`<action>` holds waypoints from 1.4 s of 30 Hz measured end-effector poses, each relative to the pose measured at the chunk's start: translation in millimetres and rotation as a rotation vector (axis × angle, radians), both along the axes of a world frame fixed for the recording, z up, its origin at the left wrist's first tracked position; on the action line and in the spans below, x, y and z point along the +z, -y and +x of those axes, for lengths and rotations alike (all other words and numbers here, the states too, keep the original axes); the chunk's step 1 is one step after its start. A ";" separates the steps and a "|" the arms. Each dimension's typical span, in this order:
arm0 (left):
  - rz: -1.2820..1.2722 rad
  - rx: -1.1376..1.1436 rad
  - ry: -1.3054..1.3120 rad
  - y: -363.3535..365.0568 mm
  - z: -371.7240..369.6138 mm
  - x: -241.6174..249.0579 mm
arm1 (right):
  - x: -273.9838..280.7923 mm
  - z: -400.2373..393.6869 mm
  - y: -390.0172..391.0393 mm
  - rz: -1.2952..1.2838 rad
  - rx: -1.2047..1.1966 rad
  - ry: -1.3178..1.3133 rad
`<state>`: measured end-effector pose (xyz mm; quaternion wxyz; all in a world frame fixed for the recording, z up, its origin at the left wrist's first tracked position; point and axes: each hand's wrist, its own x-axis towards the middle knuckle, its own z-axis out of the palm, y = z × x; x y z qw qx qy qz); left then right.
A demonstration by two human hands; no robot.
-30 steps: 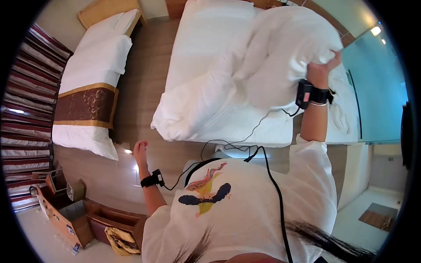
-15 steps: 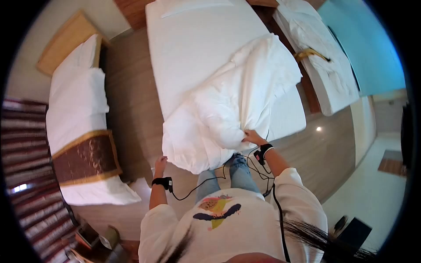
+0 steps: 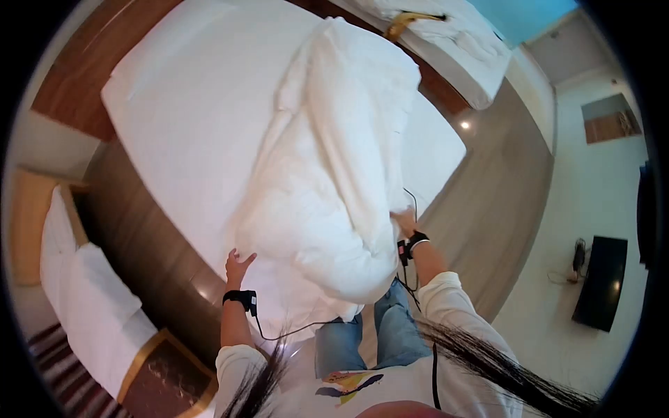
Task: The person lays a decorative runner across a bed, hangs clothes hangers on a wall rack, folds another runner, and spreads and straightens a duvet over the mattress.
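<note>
A rumpled white duvet point(image 3: 327, 188) lies bunched over the near part of a white-sheeted bed point(image 3: 202, 90). At the duvet's right edge, my right hand point(image 3: 405, 222) has its fingers closed on the fabric, though the fingertips are partly hidden and slightly blurred. My left hand point(image 3: 239, 267) is open beside the duvet's lower left side, thumb and fingers apart, holding nothing. Each wrist wears a black strap with a small device, and dark cables run from them past my legs.
Another bed with a brown and gold runner point(image 3: 167, 376) stands at lower left. Beyond the main bed, a further bed point(image 3: 446, 49) carries crumpled white bedding and a golden-brown cloth point(image 3: 410, 22). Wooden flooring point(image 3: 498, 181) runs along the right; a black screen point(image 3: 601, 283) is on the wall.
The view has swung and come nearer the bed. My right hand has moved with the duvet's edge toward its right side. My left hand has come up beside the duvet, fingers spreading.
</note>
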<state>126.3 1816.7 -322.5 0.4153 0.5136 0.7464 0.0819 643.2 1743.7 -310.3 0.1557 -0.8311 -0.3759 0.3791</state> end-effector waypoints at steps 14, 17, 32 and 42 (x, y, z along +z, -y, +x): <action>-0.007 0.033 -0.938 10.0 5.4 -155.7 | -42.8 -52.5 -10.2 -0.049 -0.017 -0.638; 0.042 -0.085 -0.538 4.6 19.7 -104.7 | -39.2 -51.2 -17.3 -0.046 0.004 -0.670; 0.014 -0.101 -0.016 51.6 67.7 41.9 | 56.2 -75.7 -1.3 0.100 0.256 -1.048; 0.258 -0.161 -0.134 203.2 125.4 242.6 | 252.8 -28.7 20.1 -0.211 0.744 -1.014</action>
